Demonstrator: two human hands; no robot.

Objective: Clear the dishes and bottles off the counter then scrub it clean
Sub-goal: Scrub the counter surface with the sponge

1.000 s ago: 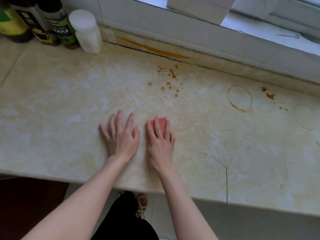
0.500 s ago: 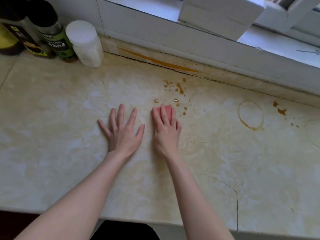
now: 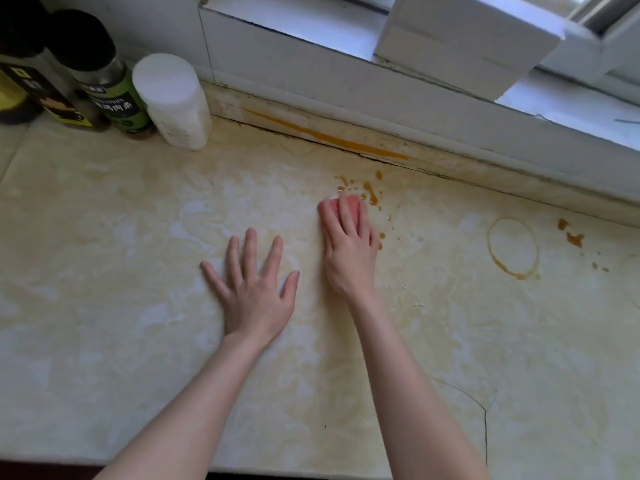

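Beige marbled counter, wet sheen in patches. L hand flat on it, palm down, fingers spread. R hand just beside, fingers laid over pink sponge, pressing it to the surface. Sponge's far edge touches a cluster of brown drops. Ring stain well to the right, brown splotches beyond. Orange streak along back edge. Rear left: white-capped bottle, green-label bottle, yellow-label bottle, all upright. Thin crack near front right.
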